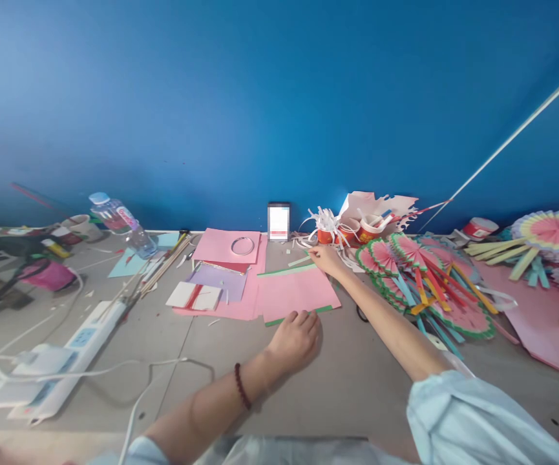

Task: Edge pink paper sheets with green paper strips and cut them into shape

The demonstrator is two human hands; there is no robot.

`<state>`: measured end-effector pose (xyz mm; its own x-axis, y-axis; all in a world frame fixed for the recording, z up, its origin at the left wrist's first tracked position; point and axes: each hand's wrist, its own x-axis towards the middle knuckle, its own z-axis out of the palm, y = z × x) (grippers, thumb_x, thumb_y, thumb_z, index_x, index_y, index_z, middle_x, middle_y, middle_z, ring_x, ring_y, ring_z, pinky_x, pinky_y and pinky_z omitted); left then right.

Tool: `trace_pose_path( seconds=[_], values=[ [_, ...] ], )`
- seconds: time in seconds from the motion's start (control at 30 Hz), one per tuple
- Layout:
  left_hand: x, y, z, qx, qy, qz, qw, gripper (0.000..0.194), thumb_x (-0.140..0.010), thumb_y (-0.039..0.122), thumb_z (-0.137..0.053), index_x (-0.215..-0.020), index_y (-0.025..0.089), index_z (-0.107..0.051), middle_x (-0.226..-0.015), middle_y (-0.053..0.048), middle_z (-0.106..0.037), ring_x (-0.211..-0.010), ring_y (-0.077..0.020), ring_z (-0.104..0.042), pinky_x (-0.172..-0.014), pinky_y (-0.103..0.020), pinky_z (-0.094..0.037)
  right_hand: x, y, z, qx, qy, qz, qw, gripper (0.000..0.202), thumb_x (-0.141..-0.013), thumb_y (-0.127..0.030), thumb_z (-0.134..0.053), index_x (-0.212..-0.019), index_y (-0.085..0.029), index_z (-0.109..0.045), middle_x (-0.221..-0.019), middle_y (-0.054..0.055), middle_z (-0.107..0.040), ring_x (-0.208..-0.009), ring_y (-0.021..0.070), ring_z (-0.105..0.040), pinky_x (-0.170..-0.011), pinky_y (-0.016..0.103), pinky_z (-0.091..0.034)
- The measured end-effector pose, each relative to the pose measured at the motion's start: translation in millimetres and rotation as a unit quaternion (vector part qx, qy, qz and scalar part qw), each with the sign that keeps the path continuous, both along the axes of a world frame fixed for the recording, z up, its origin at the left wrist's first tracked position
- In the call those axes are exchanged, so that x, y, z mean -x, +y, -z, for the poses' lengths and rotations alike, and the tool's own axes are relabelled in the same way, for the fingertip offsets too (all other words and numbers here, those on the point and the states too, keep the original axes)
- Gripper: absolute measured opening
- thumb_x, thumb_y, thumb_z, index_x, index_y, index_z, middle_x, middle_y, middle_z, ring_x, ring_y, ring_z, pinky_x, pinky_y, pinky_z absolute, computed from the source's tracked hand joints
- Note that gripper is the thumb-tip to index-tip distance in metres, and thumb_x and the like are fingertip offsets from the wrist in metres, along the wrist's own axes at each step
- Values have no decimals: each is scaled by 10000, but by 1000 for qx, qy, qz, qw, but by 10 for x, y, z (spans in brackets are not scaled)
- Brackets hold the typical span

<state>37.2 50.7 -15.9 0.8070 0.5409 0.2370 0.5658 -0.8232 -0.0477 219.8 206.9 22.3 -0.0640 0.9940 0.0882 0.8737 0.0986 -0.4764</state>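
Observation:
A pink paper sheet (298, 296) with green strips along its far and near edges lies in front of me. My left hand (296, 339) rests at the sheet's near edge by the green strip (325, 309), fingers curled; what they hold, if anything, is hidden. Beyond the sheet's far edge, my right hand (326, 259) has its fingertips pinched near a pale green strip (298, 261) and white paper strips. Whether the fingertips grip a strip is too small to tell. To the left, a silver ring (242, 246) sits on more pink paper (206, 245).
Folded paper fans (419, 258) with ribbons lie on the right, beside red cups (370, 227). A phone (278, 223) stands against the blue wall. On the left are a leaning bottle (126, 223), thin sticks (167, 263) and a power strip (73, 361) with white cables.

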Motion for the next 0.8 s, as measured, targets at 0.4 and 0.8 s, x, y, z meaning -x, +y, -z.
trace_pose_path(
  seconds=[0.4, 0.8],
  values=[
    [-1, -25, -23, 8, -8, -7, 1000, 383, -881, 263, -456, -1223, 94, -488, -1171, -140, -574, -990, -247, -509, -785, -377, -417, 143, 268, 119, -6, 57, 74, 996, 116, -708, -111, -565, -700, -158, -671, -783, 76, -687, -763, 191, -611, -705, 269, -443],
    [-7, -35, -27, 15, -28, -39, 999, 335, -856, 245, -483, -1161, 110, -515, -998, -109, -597, -912, -241, -531, -722, -370, -430, 70, 211, -1, -23, 345, 40, 937, 246, -723, -282, -569, -919, -150, -635, -695, 7, -639, -465, 93, -517, -449, 210, -394]
  ],
)
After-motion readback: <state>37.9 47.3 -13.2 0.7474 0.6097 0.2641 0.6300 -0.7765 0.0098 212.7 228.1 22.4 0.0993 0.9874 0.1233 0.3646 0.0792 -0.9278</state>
